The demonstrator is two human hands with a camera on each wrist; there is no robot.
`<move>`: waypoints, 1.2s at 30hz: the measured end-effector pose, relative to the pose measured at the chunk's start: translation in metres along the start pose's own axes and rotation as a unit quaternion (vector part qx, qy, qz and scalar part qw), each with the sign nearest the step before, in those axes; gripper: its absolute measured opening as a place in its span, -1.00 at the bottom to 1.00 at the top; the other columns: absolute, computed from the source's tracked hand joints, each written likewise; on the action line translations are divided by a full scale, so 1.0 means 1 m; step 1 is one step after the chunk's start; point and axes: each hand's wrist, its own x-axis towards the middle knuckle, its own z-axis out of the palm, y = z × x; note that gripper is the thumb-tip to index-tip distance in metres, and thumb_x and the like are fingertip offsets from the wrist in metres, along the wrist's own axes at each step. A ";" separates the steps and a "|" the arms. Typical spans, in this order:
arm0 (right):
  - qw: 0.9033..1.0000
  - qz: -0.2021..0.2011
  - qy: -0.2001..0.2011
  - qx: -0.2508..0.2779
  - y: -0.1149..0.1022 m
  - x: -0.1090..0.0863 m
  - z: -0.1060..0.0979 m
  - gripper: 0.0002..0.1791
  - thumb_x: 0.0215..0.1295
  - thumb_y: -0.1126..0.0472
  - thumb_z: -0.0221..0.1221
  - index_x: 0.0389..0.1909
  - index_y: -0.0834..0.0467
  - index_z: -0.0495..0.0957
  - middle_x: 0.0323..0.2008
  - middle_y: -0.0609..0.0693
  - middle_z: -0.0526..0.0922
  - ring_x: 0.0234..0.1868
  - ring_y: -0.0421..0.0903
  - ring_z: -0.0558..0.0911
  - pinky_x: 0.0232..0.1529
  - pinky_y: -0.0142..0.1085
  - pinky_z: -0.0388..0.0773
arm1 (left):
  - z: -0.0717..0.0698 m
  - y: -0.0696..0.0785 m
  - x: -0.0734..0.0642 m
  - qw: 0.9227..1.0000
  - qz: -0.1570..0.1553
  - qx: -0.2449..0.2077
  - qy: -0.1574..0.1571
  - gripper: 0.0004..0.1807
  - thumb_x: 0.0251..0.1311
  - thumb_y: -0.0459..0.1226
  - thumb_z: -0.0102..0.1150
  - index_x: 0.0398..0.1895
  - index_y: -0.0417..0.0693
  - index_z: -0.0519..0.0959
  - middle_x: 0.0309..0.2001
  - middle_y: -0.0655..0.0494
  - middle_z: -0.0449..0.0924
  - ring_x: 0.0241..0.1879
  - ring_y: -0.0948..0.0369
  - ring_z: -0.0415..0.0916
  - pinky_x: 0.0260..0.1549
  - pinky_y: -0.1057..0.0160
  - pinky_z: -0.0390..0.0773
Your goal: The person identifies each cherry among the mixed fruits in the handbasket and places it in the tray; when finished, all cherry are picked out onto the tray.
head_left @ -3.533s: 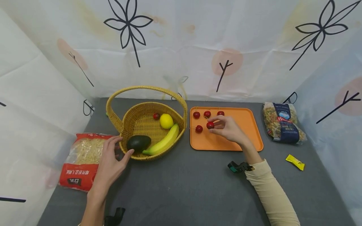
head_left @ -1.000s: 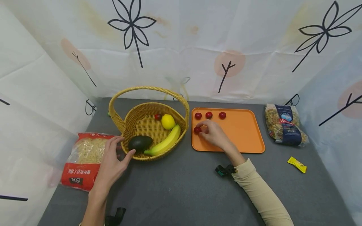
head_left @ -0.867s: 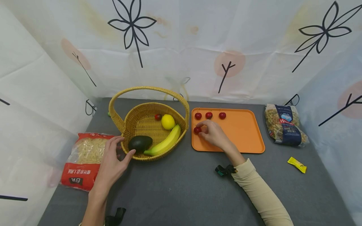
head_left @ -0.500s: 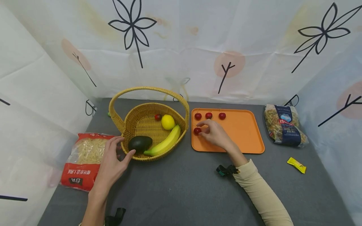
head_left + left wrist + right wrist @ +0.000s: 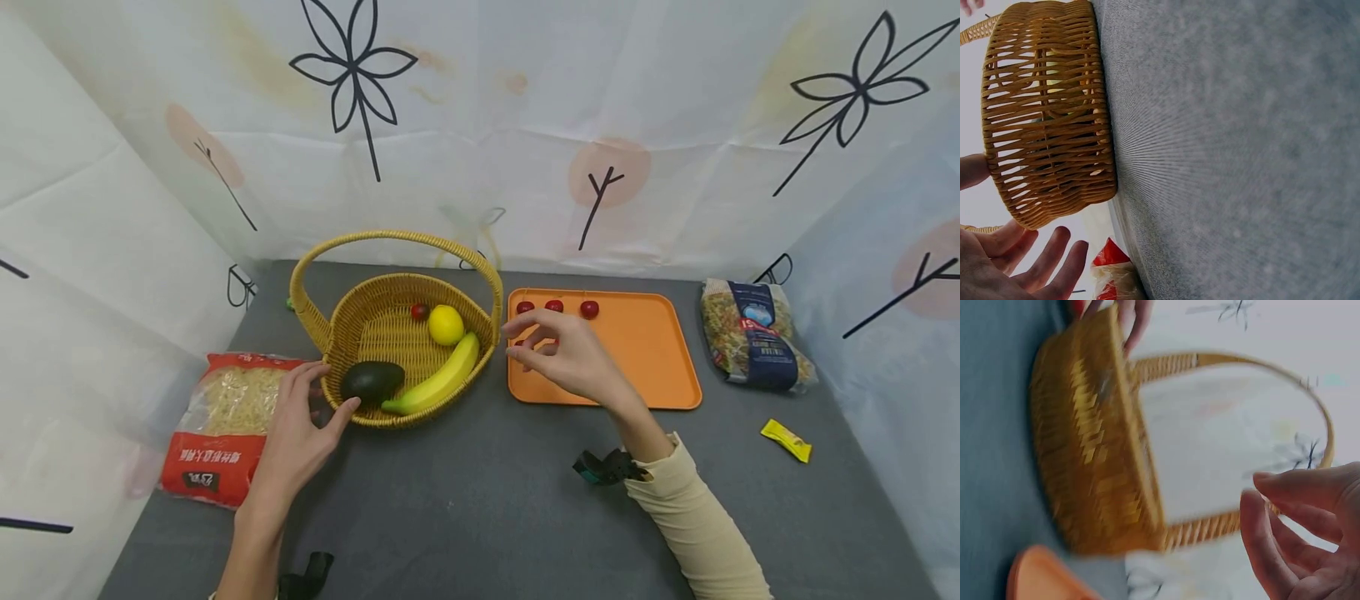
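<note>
My left hand (image 5: 300,429) rests against the near left of the yellow wicker basket (image 5: 360,300), thumb and index fingertip touching its rim, the other fingers loose. Inside lie an avocado (image 5: 372,381), a banana (image 5: 438,379), a lemon (image 5: 446,325) and a small red fruit (image 5: 420,311). My right hand (image 5: 573,354) hovers over the left part of the orange tray (image 5: 637,350), with a gap between thumb and index finger and nothing visibly held. Three cherries line the tray's back, one being a cherry (image 5: 589,309); red cherry parts show behind the fingers.
A red noodle bag (image 5: 210,467) lies left of the basket, partly behind my left hand. At the right are a pasta bag (image 5: 757,333) and a small yellow packet (image 5: 786,440). Printed cloth (image 5: 480,150) encloses the grey table (image 5: 465,517).
My right hand was at one cherry further right on the tray, then pinched the cherry at the left edge. Now it has let go and risen slightly. The left hand stays at the basket.
</note>
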 end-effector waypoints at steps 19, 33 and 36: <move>0.990 -0.043 -0.130 -0.023 -0.033 0.110 0.103 -0.58 0.47 0.18 0.38 0.27 0.18 0.62 0.29 0.14 0.67 0.34 0.19 0.66 0.36 -0.03 0.68 | 0.000 0.001 0.000 1.000 -0.008 0.007 0.000 -0.20 0.44 -0.12 0.39 0.58 -0.24 0.27 0.56 -0.28 0.21 0.31 -0.22 0.43 0.21 -0.38 0.67; 0.984 0.025 -0.162 -0.075 -0.021 0.164 0.127 -0.45 0.56 0.15 0.29 0.44 0.30 0.49 0.45 0.26 0.54 0.53 0.18 0.49 0.51 0.04 0.52 | 0.001 0.000 0.001 1.000 -0.007 0.004 -0.002 -0.21 0.43 -0.13 0.40 0.58 -0.24 0.28 0.56 -0.27 0.21 0.31 -0.21 0.41 0.22 -0.37 0.67; 0.982 0.037 -0.163 -0.082 -0.019 0.168 0.128 -0.46 0.57 0.16 0.28 0.45 0.28 0.48 0.46 0.25 0.52 0.53 0.16 0.50 0.49 0.02 0.54 | 0.001 0.000 0.001 1.000 -0.005 0.004 -0.001 -0.21 0.43 -0.13 0.40 0.57 -0.24 0.28 0.56 -0.27 0.21 0.30 -0.21 0.41 0.21 -0.37 0.67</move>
